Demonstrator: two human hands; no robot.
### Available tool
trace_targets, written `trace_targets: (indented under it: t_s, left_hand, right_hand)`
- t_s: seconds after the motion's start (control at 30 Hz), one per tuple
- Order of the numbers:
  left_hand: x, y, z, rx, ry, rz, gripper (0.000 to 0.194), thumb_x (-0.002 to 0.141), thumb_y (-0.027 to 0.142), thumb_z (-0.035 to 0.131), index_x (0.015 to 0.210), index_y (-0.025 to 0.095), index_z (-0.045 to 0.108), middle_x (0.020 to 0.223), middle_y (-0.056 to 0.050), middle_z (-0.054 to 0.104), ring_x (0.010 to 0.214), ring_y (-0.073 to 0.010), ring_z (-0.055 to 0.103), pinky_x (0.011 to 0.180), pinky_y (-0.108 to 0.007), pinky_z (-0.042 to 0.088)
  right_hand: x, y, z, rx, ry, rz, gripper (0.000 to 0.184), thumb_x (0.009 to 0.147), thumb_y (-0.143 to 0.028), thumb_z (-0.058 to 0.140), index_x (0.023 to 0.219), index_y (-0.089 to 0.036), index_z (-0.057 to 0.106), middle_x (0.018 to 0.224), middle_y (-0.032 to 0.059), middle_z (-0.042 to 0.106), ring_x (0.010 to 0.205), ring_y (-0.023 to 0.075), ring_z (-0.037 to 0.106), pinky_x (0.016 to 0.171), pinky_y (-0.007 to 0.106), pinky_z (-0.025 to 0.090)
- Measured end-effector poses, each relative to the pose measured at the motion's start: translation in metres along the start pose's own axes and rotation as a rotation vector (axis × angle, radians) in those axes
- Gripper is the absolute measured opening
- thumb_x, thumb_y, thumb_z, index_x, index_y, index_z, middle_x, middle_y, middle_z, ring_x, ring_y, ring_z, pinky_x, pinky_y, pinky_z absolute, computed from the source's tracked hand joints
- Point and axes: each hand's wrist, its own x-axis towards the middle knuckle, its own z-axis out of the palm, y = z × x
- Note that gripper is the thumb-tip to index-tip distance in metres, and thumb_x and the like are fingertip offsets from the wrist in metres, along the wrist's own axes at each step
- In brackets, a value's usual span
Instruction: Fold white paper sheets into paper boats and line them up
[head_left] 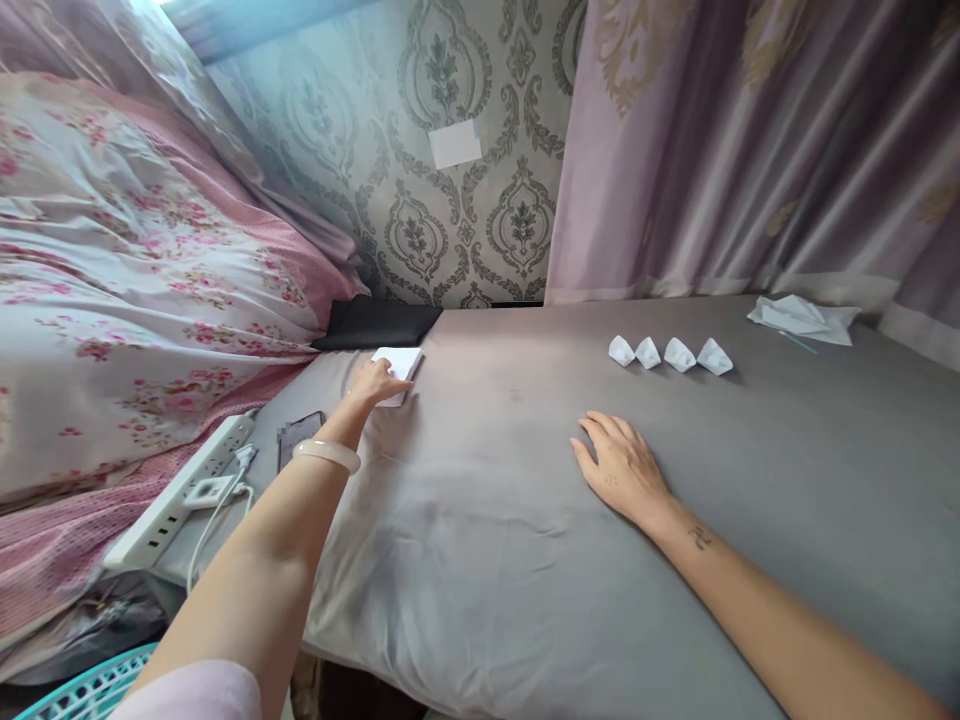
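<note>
My left hand [373,380] rests on a small stack of white paper [401,357] at the far left of the grey-covered surface [480,480]. Its thumb is stretched out to the right, apart from the bent fingers, some of which are hidden from view. My right hand [621,465] lies palm down on the grey cover, fingers loosely spread and holding nothing. Beyond it, several folded white paper shapes [680,355] stand in a row, apart from the hand.
A black flat case [379,324] lies behind the paper stack. Left of my forearm are a phone [301,430] and a white power strip [184,490] with plugged-in cables. Crumpled white plastic [802,318] sits at the far right, near the curtain [675,150].
</note>
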Motion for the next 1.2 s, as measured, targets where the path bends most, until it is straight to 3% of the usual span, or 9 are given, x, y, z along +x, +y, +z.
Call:
trace_targets:
  t_s: [0.3, 0.5, 0.57, 0.63, 0.73, 0.9, 1.0, 1.1, 1.2]
  left_hand:
    - [-0.002, -0.004, -0.007, -0.02, -0.051, -0.026, 0.06, 0.067, 0.052, 0.067, 0.112, 0.013, 0.058, 0.111, -0.013, 0.066, 0.096, -0.0265, 0.063, 0.074, -0.028, 0.045]
    - [-0.015, 0.0, -0.021, -0.009, -0.008, -0.038, 0.026, 0.077, 0.035, 0.055, 0.089, 0.015, 0.065, 0.082, -0.008, 0.07, 0.08, -0.0231, 0.065, 0.064, -0.027, 0.045]
    - [-0.025, 0.01, -0.026, 0.034, 0.089, -0.042, 0.026, 0.083, 0.027, 0.045, 0.091, 0.012, 0.064, 0.088, -0.013, 0.069, 0.088, -0.0268, 0.065, 0.069, -0.03, 0.046]
    - [-0.039, 0.027, -0.028, 0.08, 0.216, -0.01, 0.034, 0.089, 0.024, 0.033, 0.104, 0.008, 0.058, 0.109, -0.022, 0.063, 0.105, -0.0324, 0.059, 0.079, -0.036, 0.045]
    - [-0.066, 0.07, -0.018, 0.117, 0.253, 0.168, 0.034, 0.094, 0.024, 0.026, 0.113, 0.012, 0.051, 0.116, -0.019, 0.06, 0.112, -0.0286, 0.057, 0.089, -0.036, 0.043]
    - [-0.13, 0.161, 0.026, 0.153, -0.027, 0.545, 0.017, 0.091, 0.017, 0.041, 0.103, 0.016, 0.052, 0.085, -0.01, 0.068, 0.082, -0.0237, 0.067, 0.07, -0.03, 0.048]
    - [-0.171, 0.204, 0.044, 0.15, -0.153, 0.741, 0.016, 0.087, 0.011, 0.046, 0.1, 0.014, 0.054, 0.088, -0.011, 0.069, 0.084, -0.0239, 0.068, 0.069, -0.029, 0.049]
    - [-0.198, 0.225, 0.048, 0.14, -0.198, 0.851, 0.019, 0.089, 0.009, 0.041, 0.102, 0.012, 0.054, 0.097, -0.014, 0.069, 0.091, -0.0264, 0.068, 0.073, -0.033, 0.051]
    - [-0.206, 0.225, 0.045, 0.135, -0.219, 0.89, 0.021, 0.089, 0.011, 0.04, 0.104, 0.012, 0.055, 0.098, -0.014, 0.069, 0.091, -0.0262, 0.067, 0.073, -0.034, 0.052]
  right_hand:
    - [0.001, 0.0, 0.001, -0.024, -0.008, 0.005, 0.037, 0.093, -0.033, 0.041, 0.117, -0.014, 0.061, 0.128, 0.012, 0.06, 0.118, 0.0294, 0.052, 0.095, 0.044, 0.044]
    - [0.0, -0.001, -0.001, -0.02, -0.013, 0.008, 0.036, 0.093, -0.033, 0.041, 0.117, -0.015, 0.061, 0.129, 0.0119, 0.059, 0.119, 0.0296, 0.052, 0.094, 0.044, 0.045]
    - [0.0, -0.001, -0.001, -0.014, -0.014, 0.012, 0.036, 0.093, -0.032, 0.041, 0.117, -0.015, 0.061, 0.129, 0.0124, 0.059, 0.119, 0.0302, 0.052, 0.094, 0.044, 0.045]
    - [0.0, -0.002, -0.002, -0.003, -0.014, 0.015, 0.035, 0.092, -0.031, 0.042, 0.116, -0.014, 0.062, 0.128, 0.0129, 0.059, 0.119, 0.0309, 0.052, 0.094, 0.045, 0.045]
    - [0.001, -0.002, -0.002, 0.035, -0.006, 0.014, 0.034, 0.091, -0.028, 0.044, 0.116, -0.013, 0.061, 0.125, 0.0135, 0.061, 0.116, 0.0302, 0.053, 0.094, 0.044, 0.046]
    - [-0.002, 0.006, -0.006, 0.08, 0.069, 0.03, 0.043, 0.086, -0.021, 0.051, 0.127, -0.01, 0.053, 0.128, 0.0151, 0.058, 0.118, 0.0297, 0.052, 0.099, 0.042, 0.044]
    - [-0.007, 0.012, -0.012, 0.083, 0.089, -0.017, 0.05, 0.083, -0.015, 0.053, 0.133, -0.011, 0.048, 0.135, 0.0151, 0.053, 0.125, 0.0296, 0.046, 0.105, 0.043, 0.04]
    - [-0.01, 0.015, -0.02, 0.107, 0.061, -0.113, 0.051, 0.08, -0.006, 0.046, 0.131, -0.012, 0.05, 0.139, 0.0139, 0.051, 0.131, 0.0274, 0.04, 0.107, 0.043, 0.038]
    - [-0.01, 0.016, -0.026, 0.164, -0.037, -0.175, 0.048, 0.077, 0.0, 0.042, 0.119, -0.015, 0.06, 0.128, 0.012, 0.06, 0.124, 0.024, 0.049, 0.103, 0.041, 0.041]
